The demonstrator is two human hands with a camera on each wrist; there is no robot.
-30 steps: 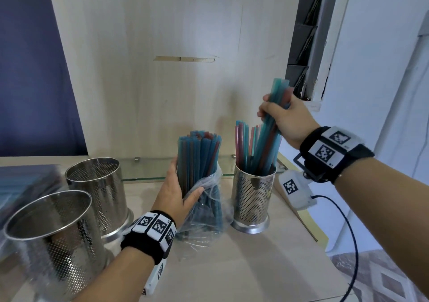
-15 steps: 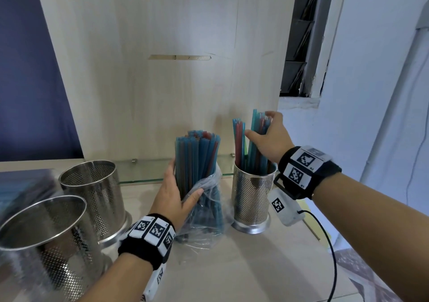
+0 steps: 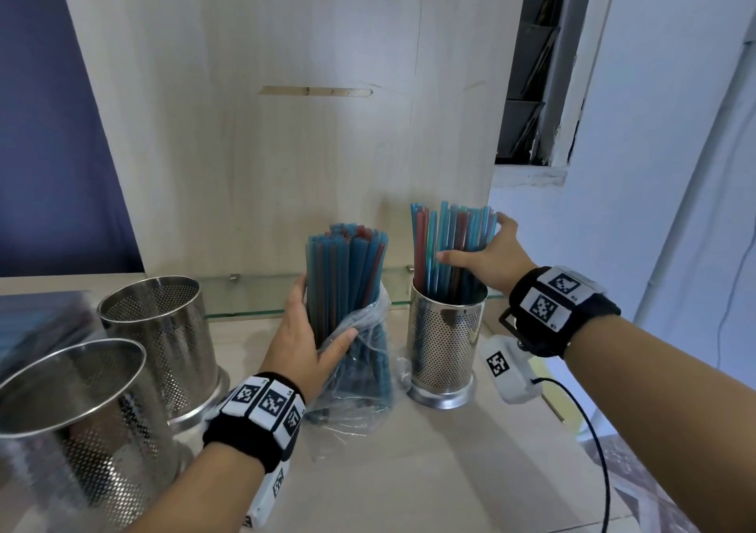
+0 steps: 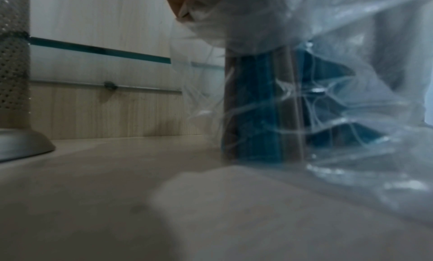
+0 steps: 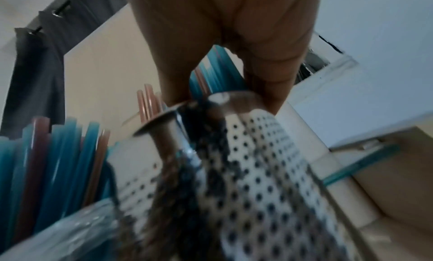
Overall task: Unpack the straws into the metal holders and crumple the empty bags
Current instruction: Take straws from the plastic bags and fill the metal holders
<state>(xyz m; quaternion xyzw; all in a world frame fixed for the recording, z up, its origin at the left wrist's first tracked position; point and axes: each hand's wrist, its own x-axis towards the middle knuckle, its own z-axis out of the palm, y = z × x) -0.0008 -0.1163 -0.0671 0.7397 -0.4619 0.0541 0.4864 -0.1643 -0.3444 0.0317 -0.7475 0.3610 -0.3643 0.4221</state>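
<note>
On counter, three holders (image 3: pixel 448 340), left hand (image 3: pixel 304 338) gripping bagged straws (image 3: pixel 347 274), right hand (image 3: pixel 491 252) spread

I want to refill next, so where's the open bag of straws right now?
In the head view the bag of straws stands upright at centre, gripped by the left hand, just left of the filled metal holder.

A pale wood panel (image 3: pixel 286 123) fills the centre of the head view, with a thin horizontal slot (image 3: pixel 317 91) cut across its middle. At the left edge stands a dark blue wall (image 3: pixel 49 143). To the upper right, a dark louvred window (image 3: pixel 532 61) sits in a chipped white frame, beside a pale bluish-white wall (image 3: pixel 654 123). A glass shelf (image 3: pixel 253 293) runs along the panel's foot, above the light wooden tabletop (image 3: pixel 429 471). Patterned floor tiles (image 3: pixel 638 504) show at the lower right.
</note>
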